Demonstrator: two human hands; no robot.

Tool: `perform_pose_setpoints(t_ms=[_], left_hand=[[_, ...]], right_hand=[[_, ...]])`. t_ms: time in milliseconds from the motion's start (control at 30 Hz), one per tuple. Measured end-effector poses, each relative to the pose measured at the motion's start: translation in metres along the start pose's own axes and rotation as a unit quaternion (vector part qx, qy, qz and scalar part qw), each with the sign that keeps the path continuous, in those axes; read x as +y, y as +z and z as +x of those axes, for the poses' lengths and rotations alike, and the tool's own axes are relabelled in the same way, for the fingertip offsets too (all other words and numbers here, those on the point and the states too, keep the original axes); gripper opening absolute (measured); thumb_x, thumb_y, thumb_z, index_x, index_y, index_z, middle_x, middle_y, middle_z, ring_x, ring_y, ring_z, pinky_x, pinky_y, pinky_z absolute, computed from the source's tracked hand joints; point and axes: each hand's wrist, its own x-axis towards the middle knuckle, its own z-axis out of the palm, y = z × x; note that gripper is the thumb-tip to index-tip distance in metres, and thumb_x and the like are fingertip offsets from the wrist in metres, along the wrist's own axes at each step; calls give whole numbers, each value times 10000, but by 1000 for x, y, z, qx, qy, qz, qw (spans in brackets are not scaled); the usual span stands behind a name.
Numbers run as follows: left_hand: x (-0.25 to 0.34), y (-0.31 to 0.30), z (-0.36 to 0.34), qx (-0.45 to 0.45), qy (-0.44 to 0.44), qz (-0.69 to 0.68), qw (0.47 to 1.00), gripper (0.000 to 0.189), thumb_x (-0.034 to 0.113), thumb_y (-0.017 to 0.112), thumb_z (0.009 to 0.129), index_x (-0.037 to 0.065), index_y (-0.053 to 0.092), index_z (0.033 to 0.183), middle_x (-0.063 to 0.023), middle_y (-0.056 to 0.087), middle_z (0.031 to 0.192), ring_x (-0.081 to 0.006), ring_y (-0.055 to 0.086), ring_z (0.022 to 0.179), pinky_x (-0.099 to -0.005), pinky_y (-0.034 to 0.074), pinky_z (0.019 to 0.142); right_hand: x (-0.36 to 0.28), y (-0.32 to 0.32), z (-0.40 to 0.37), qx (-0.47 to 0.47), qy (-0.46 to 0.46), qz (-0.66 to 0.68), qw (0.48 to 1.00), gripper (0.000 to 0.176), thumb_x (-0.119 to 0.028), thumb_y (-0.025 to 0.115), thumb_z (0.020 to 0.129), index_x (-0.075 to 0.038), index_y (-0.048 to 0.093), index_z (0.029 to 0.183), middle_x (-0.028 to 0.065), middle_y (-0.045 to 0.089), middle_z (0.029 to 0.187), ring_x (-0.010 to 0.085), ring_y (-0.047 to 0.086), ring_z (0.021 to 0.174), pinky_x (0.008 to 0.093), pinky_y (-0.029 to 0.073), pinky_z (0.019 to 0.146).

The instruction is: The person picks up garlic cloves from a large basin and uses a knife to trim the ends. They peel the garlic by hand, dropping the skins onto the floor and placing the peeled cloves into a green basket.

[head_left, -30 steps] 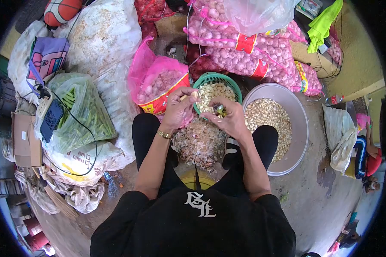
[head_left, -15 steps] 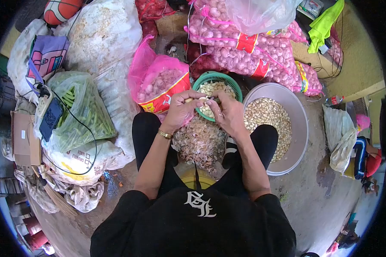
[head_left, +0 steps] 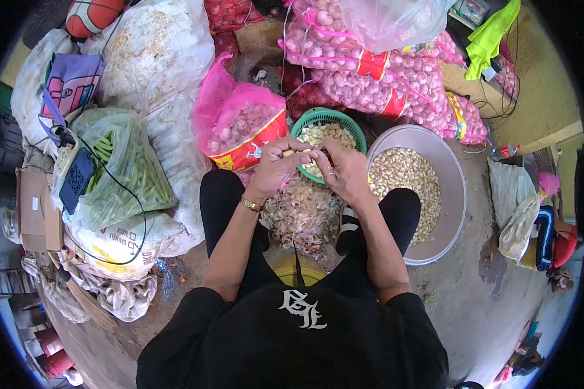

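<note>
Over a green basket (head_left: 357, 129) of peeled garlic cloves (head_left: 328, 135), my two hands meet fingertip to fingertip. My left hand (head_left: 276, 168), with a gold watch at the wrist, is closed on a garlic clove (head_left: 288, 153). Pinched beside it, my right hand (head_left: 344, 170) grips something small that its fingers mostly hide. Below them lies a heap of papery garlic skins (head_left: 302, 217) between my feet. To the right stands a wide pale tub (head_left: 457, 201) with many garlic cloves (head_left: 405, 188) in it.
A torn pink mesh bag of garlic bulbs (head_left: 240, 126) sits left of the basket. Full garlic sacks (head_left: 376, 91) are stacked behind. At left are white sacks (head_left: 156, 58) and a plastic bag of green pods (head_left: 120, 168). A person in red (head_left: 564, 246) is at far right.
My fingers have shifted slightly at the clove, and the right hand's fingertips have turned a little. The basket, tub and sacks stay where they were.
</note>
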Motion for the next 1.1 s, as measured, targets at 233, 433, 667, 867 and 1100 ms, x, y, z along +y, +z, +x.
perform_pose_setpoints(t_ms=[233, 433, 667, 867, 1100], left_hand=[[8, 12, -1, -4, 6, -38, 999, 197, 44, 692, 872, 15, 654, 1063, -31, 673, 959, -60, 589, 783, -207, 462, 677], [-5, 11, 3, -11, 43, -27, 999, 203, 58, 696, 871, 29, 623, 1058, -24, 649, 920, -25, 503, 631, -173, 350, 510], [4, 2, 0, -21, 39, -183, 982, 239, 149, 687, 903, 43, 591, 1094, -19, 612, 875, -2, 379, 469, -161, 270, 390], [13, 2, -3, -3, 27, -215, 976, 369, 317, 560, 990, 55, 544, 1250, -52, 640, 962, 4, 344, 462, -157, 272, 386], [4, -3, -1, -31, 29, -203, 978, 424, 369, 519, 1003, 56, 509, 1290, -46, 638, 953, 0, 343, 458, -162, 281, 388]], right_hand=[[8, 6, 1, -6, -11, 8, 1000, 251, -303, 662, 889, -68, 593, 832, 179, 566, 599, 386, 590, 574, 466, 432, 505], [12, 9, -1, 9, -20, 20, 1000, 262, -289, 670, 883, -53, 578, 816, 192, 552, 577, 394, 581, 545, 466, 434, 495], [9, 4, -6, -16, -23, 35, 999, 173, -184, 676, 865, -27, 605, 859, 182, 562, 614, 357, 577, 546, 417, 440, 511], [8, -1, -11, -17, -64, 62, 996, 209, -209, 739, 820, -47, 607, 818, 154, 569, 602, 327, 586, 534, 401, 442, 500], [9, -4, -13, -49, -64, 28, 996, 342, -230, 864, 657, -60, 622, 829, 117, 603, 664, 286, 626, 605, 363, 475, 547]])
